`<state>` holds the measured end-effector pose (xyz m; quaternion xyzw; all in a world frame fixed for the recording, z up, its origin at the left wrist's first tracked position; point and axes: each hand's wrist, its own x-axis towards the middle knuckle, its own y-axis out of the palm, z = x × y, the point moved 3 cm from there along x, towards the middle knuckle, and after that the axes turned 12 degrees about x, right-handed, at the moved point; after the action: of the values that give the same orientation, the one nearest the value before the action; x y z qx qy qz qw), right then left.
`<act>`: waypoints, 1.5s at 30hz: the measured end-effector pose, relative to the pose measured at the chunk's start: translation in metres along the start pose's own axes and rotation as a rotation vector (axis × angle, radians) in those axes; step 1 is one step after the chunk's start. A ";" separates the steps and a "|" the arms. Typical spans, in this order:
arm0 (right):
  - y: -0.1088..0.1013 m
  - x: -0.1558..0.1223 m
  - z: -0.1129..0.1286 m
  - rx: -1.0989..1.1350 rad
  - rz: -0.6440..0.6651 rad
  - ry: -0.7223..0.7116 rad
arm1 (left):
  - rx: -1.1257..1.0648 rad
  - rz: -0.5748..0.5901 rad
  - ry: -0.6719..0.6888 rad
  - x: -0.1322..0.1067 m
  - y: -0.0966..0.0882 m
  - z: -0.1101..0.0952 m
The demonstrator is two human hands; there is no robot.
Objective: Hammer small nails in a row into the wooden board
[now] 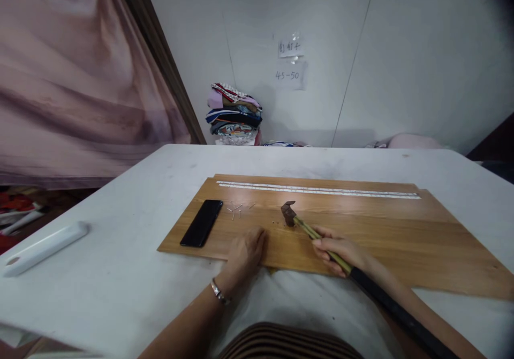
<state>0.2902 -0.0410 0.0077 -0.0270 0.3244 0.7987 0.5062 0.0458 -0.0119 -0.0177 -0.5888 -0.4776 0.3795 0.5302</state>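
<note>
My right hand [335, 252] is wrapped round the yellowish part of the handle of a claw hammer [309, 227]. The hammer's dark, rusty head is down at the wooden board [381, 230], and its black grip end runs back beneath my forearm. Resting on the board's near edge, my left hand [246, 249] is closed, with its fingers curled under; whatever it may hold is hidden. Several loose nails [235, 210] lie on the board beyond my left hand. A few tiny specks [277, 222], too small to make out, show just left of the hammer head.
A black phone [202, 223] lies at the board's left end. Two white measuring strips [317, 189] run along its far side. The board rests on a white table [132, 203], with a long white plastic object [46, 247] at left. Folded clothes [235, 115] are stacked beyond.
</note>
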 end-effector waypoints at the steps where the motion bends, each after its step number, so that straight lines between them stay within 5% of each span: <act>1: 0.000 -0.001 0.000 0.000 0.003 -0.003 | -0.014 -0.004 -0.001 0.000 0.001 0.000; 45: 0.000 -0.001 0.001 -0.033 -0.027 -0.001 | -0.112 -0.017 0.001 -0.001 0.001 0.000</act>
<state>0.2908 -0.0416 0.0089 -0.0391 0.3104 0.7971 0.5166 0.0456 -0.0125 -0.0192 -0.6135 -0.5028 0.3473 0.5002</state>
